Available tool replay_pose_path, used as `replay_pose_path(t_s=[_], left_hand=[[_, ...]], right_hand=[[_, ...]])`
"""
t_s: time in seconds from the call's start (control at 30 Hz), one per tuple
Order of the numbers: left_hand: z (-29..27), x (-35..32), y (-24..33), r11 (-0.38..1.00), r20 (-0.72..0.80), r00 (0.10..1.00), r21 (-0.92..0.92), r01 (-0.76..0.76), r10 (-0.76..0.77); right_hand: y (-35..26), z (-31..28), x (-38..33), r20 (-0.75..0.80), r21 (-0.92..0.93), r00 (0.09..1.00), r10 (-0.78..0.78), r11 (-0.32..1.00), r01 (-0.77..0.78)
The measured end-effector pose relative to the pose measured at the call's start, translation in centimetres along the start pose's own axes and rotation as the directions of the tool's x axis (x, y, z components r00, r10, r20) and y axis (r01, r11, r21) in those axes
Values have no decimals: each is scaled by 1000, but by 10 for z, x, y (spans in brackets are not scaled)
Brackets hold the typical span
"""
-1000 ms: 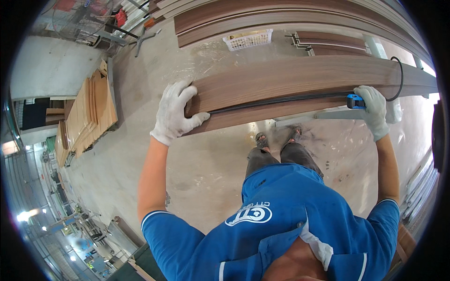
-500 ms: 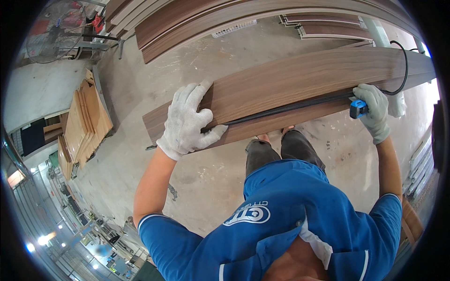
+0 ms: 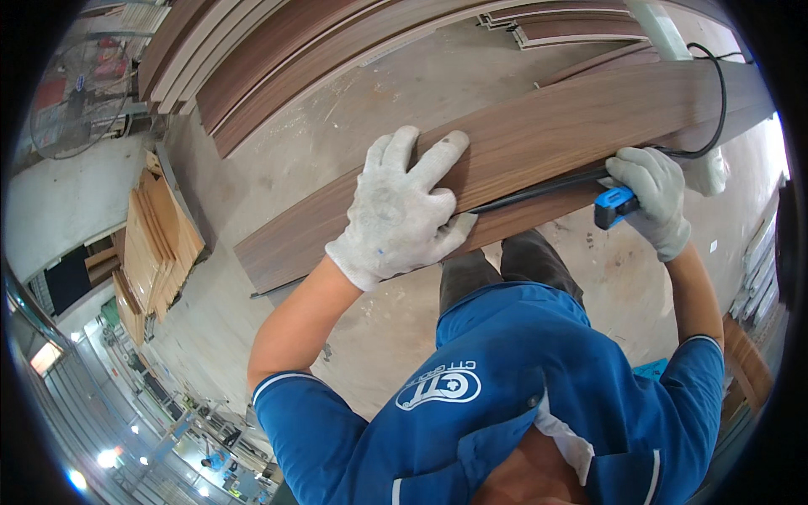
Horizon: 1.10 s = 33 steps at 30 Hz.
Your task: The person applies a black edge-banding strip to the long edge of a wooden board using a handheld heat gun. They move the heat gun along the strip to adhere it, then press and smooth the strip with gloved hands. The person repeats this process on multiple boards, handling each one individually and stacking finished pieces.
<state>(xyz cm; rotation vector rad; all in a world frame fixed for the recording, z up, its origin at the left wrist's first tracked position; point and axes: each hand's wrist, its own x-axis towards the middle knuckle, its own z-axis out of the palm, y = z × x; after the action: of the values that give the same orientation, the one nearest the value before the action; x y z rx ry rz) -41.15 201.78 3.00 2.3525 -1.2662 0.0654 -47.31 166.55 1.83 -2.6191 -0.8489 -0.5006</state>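
A long wood-grain brown board stretches across in front of me, with a black flexible strip running along its near side. My left hand, in a pale knit glove, lies over the board with fingers spread and thumb along the strip. Farther right, my gloved right hand is closed around a small blue-and-black hand tool, close to the strip. What kind of tool it is cannot be made out. Beyond this hand the loose strip loops up over the board's right end. The palm of my left hand hides part of the strip.
Stacked brown boards lie beyond the work board, with more boards at the far right. A floor fan stands far left, near leaning wood panels. Wrapped lengths lie at the right edge.
My left hand has slid right along the board and strip, toward my right hand. My right hand, still around the tool, sits slightly further left in view.
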Motion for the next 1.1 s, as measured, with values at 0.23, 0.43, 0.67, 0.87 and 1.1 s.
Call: replay_pose_path(t_s=[0.23, 0.43, 0.67, 0.87, 1.1], left_hand=[[31, 69, 23, 996, -23, 997, -55, -77, 76], [57, 117, 38, 990, -49, 991, -68, -124, 121], [61, 126, 43, 992, -50, 992, -47, -121, 119], [59, 127, 45, 992, -38, 995, -79, -98, 95], [56, 130, 47, 993, -22, 996, -88, -83, 81]], right_hand=[[4, -4, 0, 3, 13, 1000, 29, 1000, -29], [4, -5, 0, -6, -22, 999, 40, 999, -40], [28, -38, -2, 239, 106, 964, 118, 983, -147], [94, -142, -31, 542, 29, 681, 492, 799, -601], [127, -212, -51, 534, -417, 551, 641, 767, -488]])
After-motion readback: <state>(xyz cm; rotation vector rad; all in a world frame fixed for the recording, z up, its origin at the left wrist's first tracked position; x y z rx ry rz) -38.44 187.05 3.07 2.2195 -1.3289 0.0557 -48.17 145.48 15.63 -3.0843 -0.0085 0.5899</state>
